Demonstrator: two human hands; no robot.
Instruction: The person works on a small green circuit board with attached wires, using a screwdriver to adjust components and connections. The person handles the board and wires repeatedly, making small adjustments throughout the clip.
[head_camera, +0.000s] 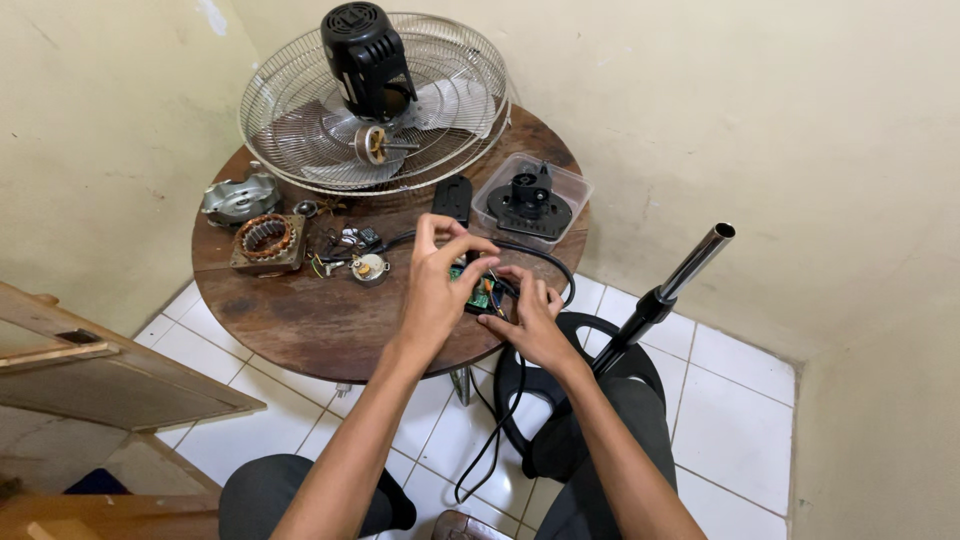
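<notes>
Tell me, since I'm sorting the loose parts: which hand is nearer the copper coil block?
Left. The left hand is just right of the copper coil block, across the small parts; the right hand sits farther right, on the circuit board.

A single view is given, taken from a camera worn on the head and aimed steeply down and forward. The round wooden worktop is seen from close above, with the wall corner behind it and tiled floor below it.
</notes>
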